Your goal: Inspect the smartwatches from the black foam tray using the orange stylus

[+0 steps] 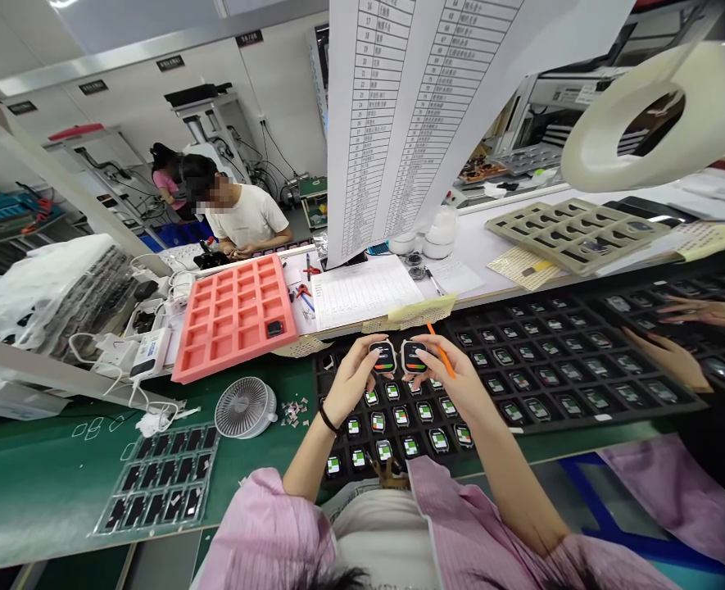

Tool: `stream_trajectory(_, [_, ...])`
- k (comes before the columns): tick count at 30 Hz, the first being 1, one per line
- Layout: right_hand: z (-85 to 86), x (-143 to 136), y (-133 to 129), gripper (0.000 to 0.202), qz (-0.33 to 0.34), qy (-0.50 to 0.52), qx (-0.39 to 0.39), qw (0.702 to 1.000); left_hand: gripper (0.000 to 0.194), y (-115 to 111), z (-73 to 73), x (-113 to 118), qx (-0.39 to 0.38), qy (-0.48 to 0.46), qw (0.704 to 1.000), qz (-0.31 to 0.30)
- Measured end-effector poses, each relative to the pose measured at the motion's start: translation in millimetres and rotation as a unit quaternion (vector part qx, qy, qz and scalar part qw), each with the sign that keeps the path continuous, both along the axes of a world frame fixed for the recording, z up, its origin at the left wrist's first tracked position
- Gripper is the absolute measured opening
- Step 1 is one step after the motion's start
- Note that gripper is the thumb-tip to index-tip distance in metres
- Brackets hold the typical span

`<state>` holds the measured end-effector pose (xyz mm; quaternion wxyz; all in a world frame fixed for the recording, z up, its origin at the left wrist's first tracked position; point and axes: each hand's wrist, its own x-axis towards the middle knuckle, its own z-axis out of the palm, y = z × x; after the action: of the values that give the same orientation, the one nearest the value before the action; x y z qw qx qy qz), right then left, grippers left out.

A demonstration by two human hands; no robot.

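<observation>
In my left hand [348, 378] is a smartwatch case [382, 357] with a lit screen, gripped between thumb and fingers. My right hand [462, 385] is closed on a second smartwatch case [414, 357], also lit, held right beside the first. An orange pen-like stick [441, 351] is tucked in the same right hand. Both screens face up toward me, showing white text and a coloured strip. Below my hands lies a black tray [390, 404] of watch cases in rows, many with green and white screens.
Another black tray [559, 360] extends right, where a co-worker's hands [669, 356] rest. On the left are a pink tray [239, 315], a small fan [245, 407] and a clear tray [159, 479]. A printed sheet [392, 123] hangs ahead; a tape roll [589, 156] hangs upper right.
</observation>
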<state>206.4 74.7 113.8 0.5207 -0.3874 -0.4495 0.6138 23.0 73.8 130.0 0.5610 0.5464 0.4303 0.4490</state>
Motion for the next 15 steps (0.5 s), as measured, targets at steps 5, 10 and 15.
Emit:
stream_trajectory(5, [2.8, 8.3, -2.5, 0.047, 0.056, 0.008, 0.007, 0.998, 0.058, -10.2, 16.2, -9.7, -0.013, -0.092, 0.992, -0.083])
stream_trajectory(10, [0.7, 17.6, -8.8, 0.048, 0.102, 0.175, 0.065, 0.977, 0.068, -28.3, 10.4, -27.2, 0.014, -0.313, 0.937, -0.155])
stream_trajectory(15, [3.1, 17.7, -14.9, 0.045, 0.102, 0.287, 0.128, 0.944, 0.059, -35.7, 5.9, -37.8, 0.047, -0.376, 0.913, -0.154])
